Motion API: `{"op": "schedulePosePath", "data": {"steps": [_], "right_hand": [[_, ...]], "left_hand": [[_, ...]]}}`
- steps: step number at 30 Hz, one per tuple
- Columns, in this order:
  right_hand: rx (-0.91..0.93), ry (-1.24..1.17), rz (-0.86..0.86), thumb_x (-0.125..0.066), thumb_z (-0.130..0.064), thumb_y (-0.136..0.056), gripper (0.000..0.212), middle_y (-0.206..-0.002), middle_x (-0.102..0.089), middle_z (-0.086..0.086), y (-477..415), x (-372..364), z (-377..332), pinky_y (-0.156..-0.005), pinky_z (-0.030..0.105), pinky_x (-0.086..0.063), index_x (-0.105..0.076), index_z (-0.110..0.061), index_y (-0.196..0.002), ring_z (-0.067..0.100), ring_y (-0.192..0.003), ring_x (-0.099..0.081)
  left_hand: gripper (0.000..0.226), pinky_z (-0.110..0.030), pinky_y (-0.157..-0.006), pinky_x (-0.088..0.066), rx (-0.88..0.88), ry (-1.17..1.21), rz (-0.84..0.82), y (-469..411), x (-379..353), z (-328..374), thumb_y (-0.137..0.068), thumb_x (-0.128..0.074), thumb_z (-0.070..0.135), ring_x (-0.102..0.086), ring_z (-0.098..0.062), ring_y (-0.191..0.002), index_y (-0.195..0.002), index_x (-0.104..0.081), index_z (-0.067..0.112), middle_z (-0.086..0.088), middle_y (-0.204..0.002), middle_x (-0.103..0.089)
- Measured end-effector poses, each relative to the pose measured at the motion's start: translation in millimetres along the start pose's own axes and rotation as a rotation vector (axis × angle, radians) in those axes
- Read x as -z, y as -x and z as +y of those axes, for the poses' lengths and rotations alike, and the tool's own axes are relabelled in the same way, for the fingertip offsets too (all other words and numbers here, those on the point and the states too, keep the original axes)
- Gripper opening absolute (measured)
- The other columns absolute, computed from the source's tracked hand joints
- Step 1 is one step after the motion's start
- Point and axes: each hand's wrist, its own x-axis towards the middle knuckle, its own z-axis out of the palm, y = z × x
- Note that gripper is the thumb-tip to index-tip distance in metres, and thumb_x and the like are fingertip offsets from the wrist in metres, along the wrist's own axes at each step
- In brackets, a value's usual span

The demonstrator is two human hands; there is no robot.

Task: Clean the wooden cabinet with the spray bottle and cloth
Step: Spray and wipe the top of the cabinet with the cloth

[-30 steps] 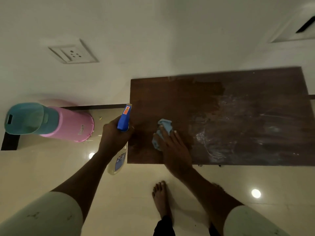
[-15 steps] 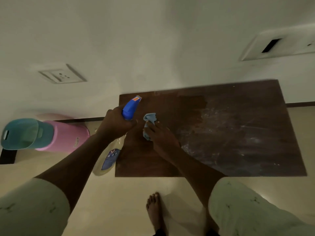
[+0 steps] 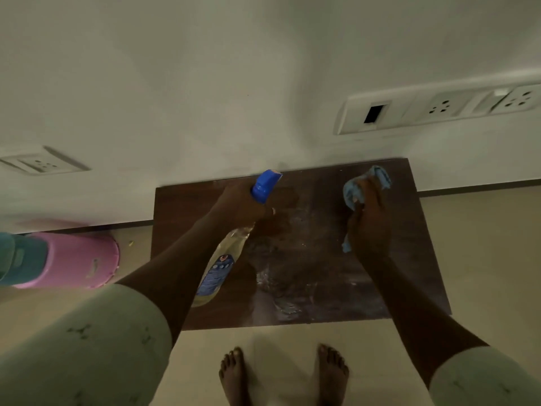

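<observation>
Wooden cabinet (image 3: 322,288) top, seen from above, pale smears toward 6 o'clock. Left hand (image 3: 240,206), fingers curled round neck of spray bottle (image 3: 216,273), held it over cabinet's 10 o'clock part, blue nozzle toward 12 o'clock. Right hand (image 3: 370,227), fingers flat, pressed blue cloth (image 3: 355,190) on cabinet near 1 o'clock corner. Pink bin (image 3: 73,259) lay on floor at 9 o'clock.

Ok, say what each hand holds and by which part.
Left hand grips the spray bottle at its neck, below the blue nozzle. Right hand presses the cloth onto the cabinet.
</observation>
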Motion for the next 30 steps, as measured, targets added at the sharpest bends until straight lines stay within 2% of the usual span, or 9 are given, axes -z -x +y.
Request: {"op": "schedulePosePath", "data": {"steps": [2,6,9,12,15,20,23,25,30], "right_hand": [[-0.033,0.027,0.05,-0.049,-0.006,-0.091,0.046,-0.142,-0.044,0.022,-15.6,8.9,12.0,-0.108,0.053,-0.038,-0.045,-0.002,-0.137,0.038,-0.131,-0.043],[-0.069,0.11,0.104,-0.039,-0.034,-0.099,0.046,-0.142,-0.046,0.016,-34.6,19.8,22.8,-0.108,0.048,-0.039,-0.042,-0.01,-0.138,0.032,-0.129,-0.046],[-0.002,0.147,0.044,-0.049,-0.015,-0.096,0.041,-0.138,-0.048,0.023,-40.4,14.2,26.1,-0.111,0.04,-0.033,-0.048,0.0,-0.133,0.037,-0.128,-0.045],[-0.068,0.206,-0.071,-0.041,-0.027,-0.091,0.048,-0.137,-0.048,0.023,-49.8,-7.3,32.3,-0.103,0.048,-0.04,-0.049,-0.002,-0.131,0.042,-0.123,-0.047],[-0.132,0.339,-0.021,-0.039,-0.032,-0.094,0.051,-0.143,-0.045,0.02,-45.7,-50.9,15.6,-0.107,0.048,-0.035,-0.047,-0.005,-0.136,0.041,-0.125,-0.046],[0.318,0.321,-0.331,-0.056,-0.025,-0.089,0.05,-0.147,-0.042,0.015,31.4,-142.6,-75.9,-0.112,0.046,-0.032,-0.049,-0.012,-0.137,0.037,-0.131,-0.044],[0.519,0.329,-0.45,-0.055,-0.028,-0.089,0.052,-0.149,-0.041,0.008,42.7,-130.2,-76.1,-0.112,0.046,-0.03,-0.046,-0.021,-0.139,0.032,-0.133,-0.043],[0.445,0.358,-0.324,-0.043,-0.033,-0.093,0.045,-0.144,-0.048,0.005,25.1,-99.4,-43.1,-0.113,0.047,-0.032,-0.05,-0.024,-0.137,0.029,-0.13,-0.048],[-0.218,0.454,-0.034,-0.026,-0.039,-0.094,0.058,-0.151,-0.035,0.018,-21.3,-55.6,2.5,-0.111,0.052,-0.028,-0.038,-0.012,-0.145,0.042,-0.129,-0.042]], "left_hand": [[0.029,-0.024,-0.063,-0.038,-0.002,-0.02,-0.046,2.1,-5.2,6.3,-0.071,-0.076,0.026,-0.05,-0.008,-0.059,-0.075,-0.049,0.019,0.006,-0.063,-0.051],[0.027,-0.023,-0.063,-0.042,0.063,0.016,-0.127,16.2,-4.8,-3.9,-0.07,-0.076,0.032,-0.055,-0.008,-0.062,-0.077,-0.052,0.023,0.007,-0.067,-0.056],[0.026,-0.023,-0.061,-0.044,0.182,0.113,-0.052,28.5,3.2,-26.6,-0.069,-0.077,0.033,-0.057,-0.01,-0.062,-0.073,-0.052,0.026,0.006,-0.066,-0.058],[0.028,-0.021,-0.057,-0.042,0.226,0.118,0.055,35.3,8.1,-48.2,-0.07,-0.076,0.03,-0.054,-0.011,-0.059,-0.073,-0.05,0.024,0.003,-0.065,-0.057],[0.026,-0.021,-0.055,-0.04,0.241,0.074,0.06,31.4,12.3,-68.7,-0.073,-0.075,0.027,-0.055,-0.014,-0.061,-0.077,-0.049,0.022,0.001,-0.066,-0.056],[0.026,-0.021,-0.055,-0.04,0.253,0.082,0.002,26.7,19.0,-81.7,-0.074,-0.074,0.024,-0.056,-0.012,-0.062,-0.078,-0.048,0.024,0.001,-0.068,-0.057],[0.026,-0.021,-0.055,-0.04,0.255,0.093,0.027,24.1,28.8,-85.7,-0.075,-0.073,0.024,-0.053,-0.012,-0.061,-0.075,-0.047,0.024,0.0,-0.068,-0.056],[0.026,-0.023,-0.057,-0.042,0.266,0.114,0.024,21.8,39.2,-89.7,-0.074,-0.074,0.022,-0.054,-0.014,-0.062,-0.076,-0.047,0.022,-0.001,-0.068,-0.055],[0.026,-0.022,-0.055,-0.039,0.278,0.079,-0.039,19.1,57.4,-102.4,-0.075,-0.073,0.023,-0.053,-0.012,-0.062,-0.075,-0.048,0.022,-0.001,-0.069,-0.055]]}}
